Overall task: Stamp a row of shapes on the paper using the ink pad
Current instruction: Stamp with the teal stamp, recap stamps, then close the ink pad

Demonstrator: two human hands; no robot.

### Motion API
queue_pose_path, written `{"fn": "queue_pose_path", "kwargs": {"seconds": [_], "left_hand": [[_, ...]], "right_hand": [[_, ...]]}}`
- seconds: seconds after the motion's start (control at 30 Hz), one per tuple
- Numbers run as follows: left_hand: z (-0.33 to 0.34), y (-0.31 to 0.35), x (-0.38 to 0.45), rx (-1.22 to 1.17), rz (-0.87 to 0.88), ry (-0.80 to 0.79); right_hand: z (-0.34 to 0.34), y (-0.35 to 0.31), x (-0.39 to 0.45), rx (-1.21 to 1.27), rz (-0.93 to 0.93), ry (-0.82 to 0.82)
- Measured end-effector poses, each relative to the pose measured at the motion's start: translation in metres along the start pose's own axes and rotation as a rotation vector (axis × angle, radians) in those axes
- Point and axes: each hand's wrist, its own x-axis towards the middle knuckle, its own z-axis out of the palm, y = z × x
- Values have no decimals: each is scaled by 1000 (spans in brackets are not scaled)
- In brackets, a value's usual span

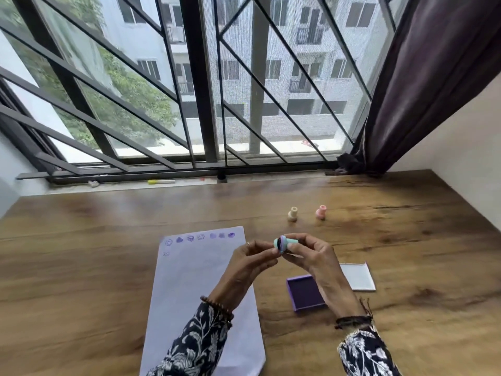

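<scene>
We hold the teal stamp (283, 244) up between both hands, our right hand (311, 260) pinching its handle and our left hand (250, 263) with fingertips at its inked face, both raised above the worktop (81, 267). The paper (200, 289) lies under our left hand, with a row of purple prints (199, 237) along its 12 o'clock edge. The open ink pad (305, 293) sits at 6 o'clock of the stamp, partly under our right wrist, and two more stamps (306, 213) stand at 12 o'clock.
</scene>
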Motion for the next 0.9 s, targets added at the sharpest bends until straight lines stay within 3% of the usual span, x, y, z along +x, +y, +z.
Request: {"fn": "queue_pose_path", "kwargs": {"seconds": [0.17, 0.3, 0.43, 0.77, 0.9], "left_hand": [[-5, 3, 2, -49, -16, -37], [-10, 4, 4, -8, -9, -39], [-13, 9, 6, 57, 15, -48], [-13, 11, 19, -8, 32, 0], [-15, 4, 23, -8, 16, 34]], "right_hand": [[-2, -2, 1, -187, -55, 10], [-3, -7, 0, -496, -201, -8], [0, -10, 3, -603, -304, 41], [6, 4, 22, -226, -175, 154], [5, 10, 31, -284, -139, 172]]}}
